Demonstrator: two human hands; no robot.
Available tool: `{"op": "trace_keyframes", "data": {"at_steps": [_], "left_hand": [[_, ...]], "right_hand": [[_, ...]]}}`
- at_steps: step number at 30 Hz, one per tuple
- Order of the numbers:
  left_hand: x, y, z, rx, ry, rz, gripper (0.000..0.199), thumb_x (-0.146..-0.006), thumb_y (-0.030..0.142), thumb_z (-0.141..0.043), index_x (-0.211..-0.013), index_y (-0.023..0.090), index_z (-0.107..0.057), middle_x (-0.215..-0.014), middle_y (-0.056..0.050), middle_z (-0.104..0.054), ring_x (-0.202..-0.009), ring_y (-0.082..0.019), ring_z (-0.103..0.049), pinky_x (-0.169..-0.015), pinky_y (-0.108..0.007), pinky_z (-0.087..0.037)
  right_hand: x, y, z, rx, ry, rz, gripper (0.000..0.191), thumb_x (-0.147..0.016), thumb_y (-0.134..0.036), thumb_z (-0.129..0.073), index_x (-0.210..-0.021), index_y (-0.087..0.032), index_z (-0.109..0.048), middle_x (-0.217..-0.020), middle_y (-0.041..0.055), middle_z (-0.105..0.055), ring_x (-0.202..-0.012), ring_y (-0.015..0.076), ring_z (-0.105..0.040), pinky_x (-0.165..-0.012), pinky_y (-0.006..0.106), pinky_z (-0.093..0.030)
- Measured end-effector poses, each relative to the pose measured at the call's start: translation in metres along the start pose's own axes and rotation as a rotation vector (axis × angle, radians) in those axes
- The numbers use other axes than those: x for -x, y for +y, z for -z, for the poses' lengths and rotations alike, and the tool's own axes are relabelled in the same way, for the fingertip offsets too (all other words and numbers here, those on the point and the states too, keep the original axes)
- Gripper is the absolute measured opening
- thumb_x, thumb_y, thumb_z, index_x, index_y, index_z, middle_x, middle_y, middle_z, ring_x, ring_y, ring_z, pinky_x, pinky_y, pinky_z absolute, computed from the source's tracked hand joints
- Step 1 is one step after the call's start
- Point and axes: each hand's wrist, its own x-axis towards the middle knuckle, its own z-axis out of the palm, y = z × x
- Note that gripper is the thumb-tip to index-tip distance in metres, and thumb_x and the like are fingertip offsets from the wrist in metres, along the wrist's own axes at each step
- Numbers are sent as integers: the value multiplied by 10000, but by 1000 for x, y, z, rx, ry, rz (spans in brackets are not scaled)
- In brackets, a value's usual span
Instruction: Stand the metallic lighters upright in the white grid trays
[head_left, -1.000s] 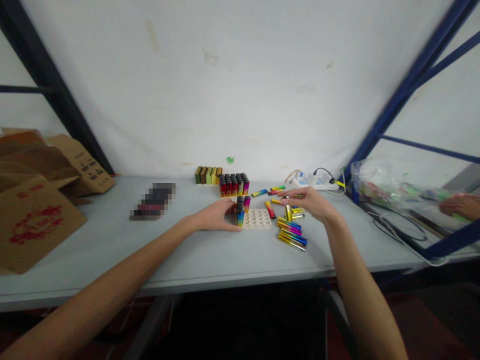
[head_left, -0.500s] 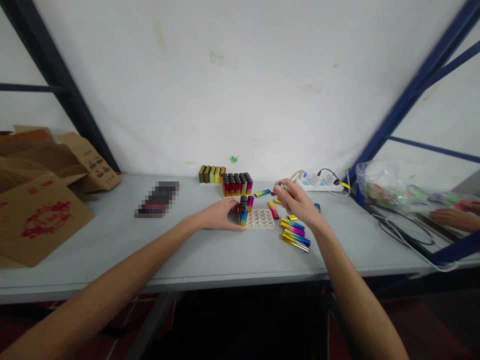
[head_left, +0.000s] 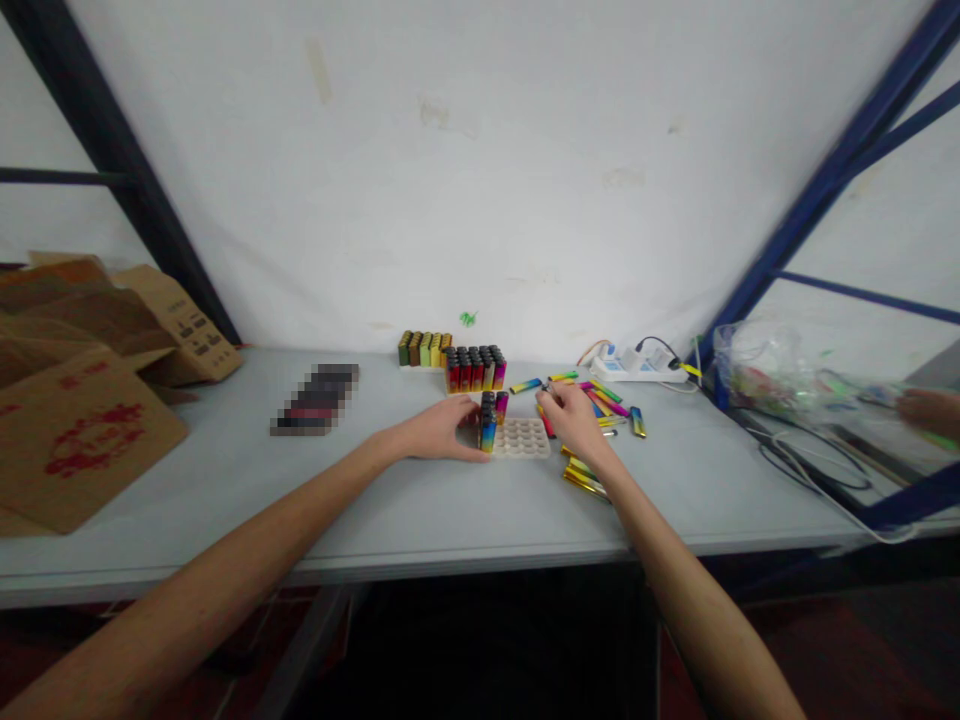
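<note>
My left hand (head_left: 442, 428) curls around the left end of a pale tray (head_left: 525, 440) with round holes. Inside its grip, several upright lighters with dark tops stand in that end, a blue one (head_left: 488, 436) at the front and a purple one (head_left: 502, 406) beside them. My right hand (head_left: 571, 418) is closed in a pinch just right of the tray. Its fingertips are over the upper end of a red lighter (head_left: 546, 424) on the table; what they hold is hidden. Under and behind the wrist lie several shiny loose lighters (head_left: 585, 480).
A block of upright red-to-purple lighters (head_left: 474, 370) stands behind the tray, yellow-green ones (head_left: 424, 349) left of it. A power strip (head_left: 637, 368) lies by the wall. Left are a pixelated dark object (head_left: 315, 400) and cardboard boxes (head_left: 90, 430). Another person's hand (head_left: 930, 410) shows far right.
My right hand has come down and left toward the tray, uncovering a yellow-green lighter and others behind it. My left hand and the tray look the same. The other person's hand has shifted.
</note>
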Motion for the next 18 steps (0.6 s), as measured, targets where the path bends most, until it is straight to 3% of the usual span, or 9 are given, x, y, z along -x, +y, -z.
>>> {"op": "trace_keyframes", "data": {"at_steps": [6, 11, 14, 18], "left_hand": [[0, 1, 1, -8, -11, -12, 661, -712, 677, -815, -1096, 161, -664, -1111, -123, -709, -982, -317, -681, -880, -395, -547], [0, -1, 1, 16, -7, -41, 667, -717, 670, -820, -1135, 172, -672, -1132, -123, -720, -1002, -327, -689, -879, -402, -550], [0, -2, 0, 13, -9, -38, 678, -719, 680, -817, -1141, 169, -676, -1145, -132, -721, -1018, -334, -688, -889, -408, -551], [0, -2, 0, 6, -13, -32, 693, -726, 673, -818, -1173, 163, -672, -1191, -142, -716, -1065, -341, -680, -926, -410, -547]], "right_hand": [[0, 0, 1, -39, -46, 35, 480, -968, -571, -502, -644, -243, -371, -590, -44, -392, -595, 142, -394, -587, 290, -274], [2, -2, -1, -126, -205, 120, 438, -1046, -611, -416, -868, -231, -543, -791, 6, -604, -746, 179, -582, -703, 284, -437], [3, -4, -4, 33, -145, 219, 421, -1052, -582, -455, -870, -225, -583, -915, 65, -645, -893, 217, -611, -793, 309, -454], [4, -8, -6, 210, -177, 216, 390, -1086, -479, -453, -804, -226, -545, -737, 32, -617, -718, 201, -580, -712, 304, -392]]}}
